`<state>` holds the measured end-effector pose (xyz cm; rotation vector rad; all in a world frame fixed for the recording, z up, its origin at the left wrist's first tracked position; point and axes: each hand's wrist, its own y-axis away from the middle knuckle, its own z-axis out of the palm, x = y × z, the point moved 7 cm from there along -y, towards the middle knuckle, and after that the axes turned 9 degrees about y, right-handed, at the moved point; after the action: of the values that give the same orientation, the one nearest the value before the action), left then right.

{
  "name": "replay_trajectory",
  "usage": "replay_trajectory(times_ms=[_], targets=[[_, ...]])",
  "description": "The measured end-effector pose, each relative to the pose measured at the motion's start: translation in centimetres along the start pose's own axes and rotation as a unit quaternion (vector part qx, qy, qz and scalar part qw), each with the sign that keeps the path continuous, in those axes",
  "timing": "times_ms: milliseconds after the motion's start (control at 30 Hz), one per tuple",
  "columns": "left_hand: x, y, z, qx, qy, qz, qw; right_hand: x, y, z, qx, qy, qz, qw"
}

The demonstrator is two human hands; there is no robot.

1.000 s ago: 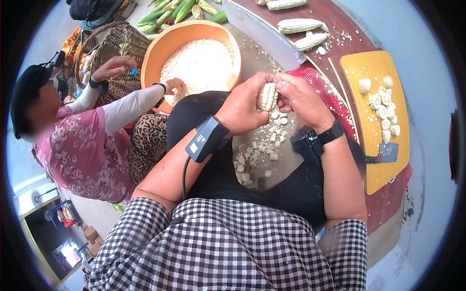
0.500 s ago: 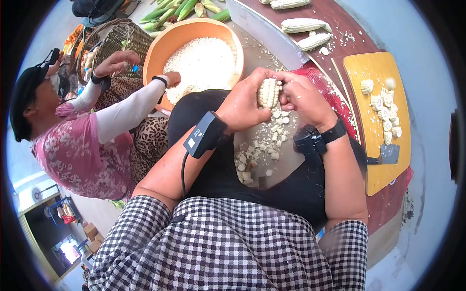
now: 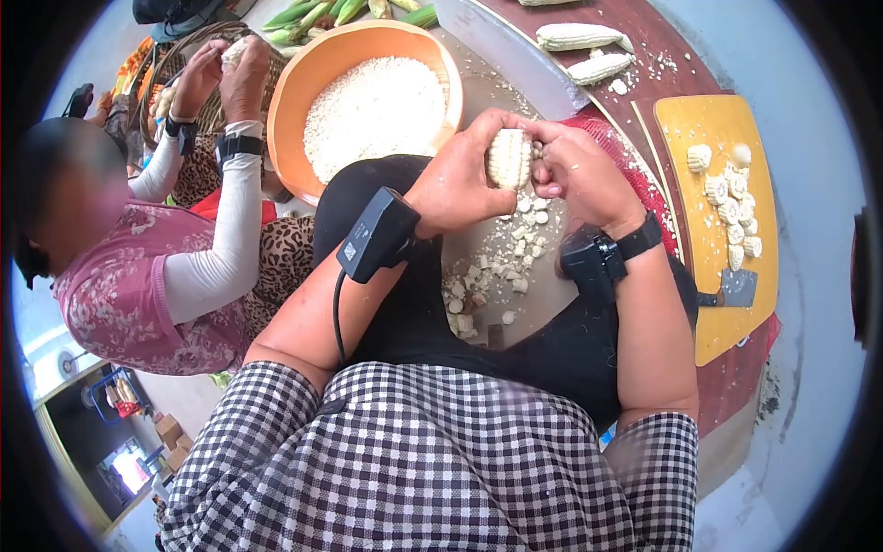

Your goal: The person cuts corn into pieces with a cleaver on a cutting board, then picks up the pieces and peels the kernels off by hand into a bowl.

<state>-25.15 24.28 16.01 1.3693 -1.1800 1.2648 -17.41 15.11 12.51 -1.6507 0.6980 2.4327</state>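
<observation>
Two hands grip one short piece of white corn cob [image 3: 508, 158] above the person's lap: the left hand [image 3: 460, 184] wraps it from 9 o'clock, the right hand [image 3: 579, 179] pinches it from 3 o'clock. Loose kernels [image 3: 492, 271] lie below at 6 o'clock. An orange bowl [image 3: 303, 83] of kernels sits at 10 o'clock. The label on the left wrist device [image 3: 377, 235] cannot be read.
</observation>
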Motion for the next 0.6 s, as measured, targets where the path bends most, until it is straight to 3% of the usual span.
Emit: replay_trajectory(times_ms=[600], targets=[[0.0, -0.6, 0.3, -0.018, -0.097, -0.002, 0.995, -0.2, -0.4, -0.1, 0.042, 0.242, -0.055, 0.968]])
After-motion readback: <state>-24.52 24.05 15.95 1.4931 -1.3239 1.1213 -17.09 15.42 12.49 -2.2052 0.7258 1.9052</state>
